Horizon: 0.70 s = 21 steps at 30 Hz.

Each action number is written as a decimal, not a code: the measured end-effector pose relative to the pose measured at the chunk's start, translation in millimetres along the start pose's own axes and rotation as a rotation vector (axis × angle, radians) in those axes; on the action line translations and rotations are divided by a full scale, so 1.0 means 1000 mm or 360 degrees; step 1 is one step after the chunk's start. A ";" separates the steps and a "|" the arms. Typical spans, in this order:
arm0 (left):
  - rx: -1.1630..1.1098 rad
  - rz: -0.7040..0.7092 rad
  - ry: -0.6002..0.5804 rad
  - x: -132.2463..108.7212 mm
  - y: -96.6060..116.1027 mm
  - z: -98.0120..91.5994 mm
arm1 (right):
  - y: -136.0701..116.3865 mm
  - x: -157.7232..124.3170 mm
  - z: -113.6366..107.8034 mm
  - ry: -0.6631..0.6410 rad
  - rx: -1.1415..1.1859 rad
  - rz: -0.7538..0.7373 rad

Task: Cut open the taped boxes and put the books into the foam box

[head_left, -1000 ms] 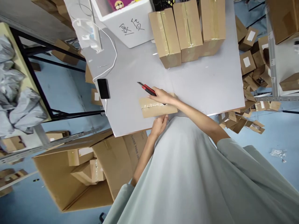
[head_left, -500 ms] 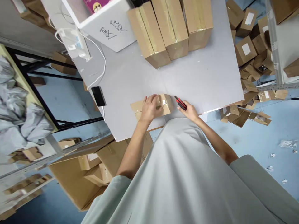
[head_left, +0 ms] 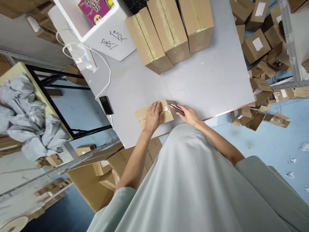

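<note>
A small cardboard box [head_left: 167, 116] with clear tape along its top lies near the front edge of the table. My left hand [head_left: 152, 116] is laid across it, fingers together on top and thumb at the side, gripping it. In my right hand [head_left: 189, 115] is a red and black utility knife [head_left: 178, 110], its blade pointing left over the right end of the box. I cannot tell whether the blade touches the tape. The hand partly covers the knife's handle.
Three taped cartons [head_left: 169, 32] stand at the back of the grey table [head_left: 205, 77], beside a white foam box [head_left: 113, 38]. A phone [head_left: 106, 105] on a white cable lies at the left edge. Boxes [head_left: 257, 46] are piled on the right.
My right hand has moved left with the utility knife, bringing the blade from beside the box to over its right end. My left hand stays on the box. The view has shifted slightly.
</note>
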<state>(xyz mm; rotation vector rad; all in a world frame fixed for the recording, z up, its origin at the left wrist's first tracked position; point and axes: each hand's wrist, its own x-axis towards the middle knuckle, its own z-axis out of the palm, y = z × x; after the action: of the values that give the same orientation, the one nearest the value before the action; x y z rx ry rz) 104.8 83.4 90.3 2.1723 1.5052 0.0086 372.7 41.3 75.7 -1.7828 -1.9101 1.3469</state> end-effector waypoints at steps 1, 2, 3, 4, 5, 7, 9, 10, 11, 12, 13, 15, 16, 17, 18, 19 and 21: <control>-0.0007 -0.0020 0.0008 -0.001 0.001 0.002 | -0.001 0.002 -0.001 -0.0018 -0.0022 -0.0009; -0.0015 -0.0039 0.0014 -0.002 0.002 0.003 | -0.001 0.003 -0.002 -0.0030 -0.0040 -0.0014; -0.0026 -0.0053 0.0019 -0.003 0.003 0.003 | -0.002 0.004 -0.002 -0.0040 -0.0057 -0.0019; -0.0035 -0.0062 0.0020 -0.003 0.004 0.004 | -0.003 0.004 -0.003 -0.0048 -0.0076 -0.0019; -0.0042 -0.0066 0.0019 -0.003 0.004 0.004 | -0.004 0.005 -0.004 -0.0056 -0.0099 -0.0015; -0.0046 -0.0067 0.0011 -0.003 0.004 0.003 | -0.006 0.004 -0.006 -0.0071 -0.0149 0.0006; -0.0045 -0.0070 0.0000 -0.003 0.004 0.003 | -0.009 0.004 -0.008 -0.0081 -0.0192 0.0028; -0.0046 -0.0074 -0.0001 -0.003 0.004 0.004 | -0.010 0.004 -0.009 -0.0082 -0.0209 0.0037; -0.0049 -0.0079 0.0002 -0.003 0.004 0.004 | -0.011 0.004 -0.010 -0.0083 -0.0225 0.0044; -0.0054 -0.0082 0.0006 -0.004 0.004 0.005 | -0.012 0.004 -0.011 -0.0087 -0.0240 0.0047; -0.0058 -0.0083 0.0013 -0.004 0.004 0.006 | -0.013 0.004 -0.011 -0.0095 -0.0257 0.0046; -0.0066 -0.0078 0.0030 -0.005 0.004 0.009 | -0.017 0.006 -0.013 -0.0115 -0.0296 0.0044; -0.0069 -0.0074 0.0040 -0.005 0.004 0.010 | -0.019 0.007 -0.015 -0.0128 -0.0319 0.0043; -0.0074 -0.0070 0.0050 -0.005 0.004 0.011 | -0.021 0.008 -0.016 -0.0141 -0.0342 0.0042; -0.0079 -0.0070 0.0060 -0.005 0.005 0.012 | -0.023 0.008 -0.018 -0.0152 -0.0362 0.0040; -0.0086 -0.0074 0.0069 -0.006 0.005 0.014 | -0.024 0.008 -0.020 -0.0164 -0.0380 0.0034; -0.0098 -0.0092 0.0079 -0.006 0.007 0.016 | -0.026 0.006 -0.025 -0.0197 -0.0406 0.0016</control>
<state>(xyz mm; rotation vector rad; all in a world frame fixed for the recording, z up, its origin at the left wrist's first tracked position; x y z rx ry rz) 112.9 70.0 80.9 2.0938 1.5744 0.0889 369.9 61.9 106.0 -1.8612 -2.2301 1.2936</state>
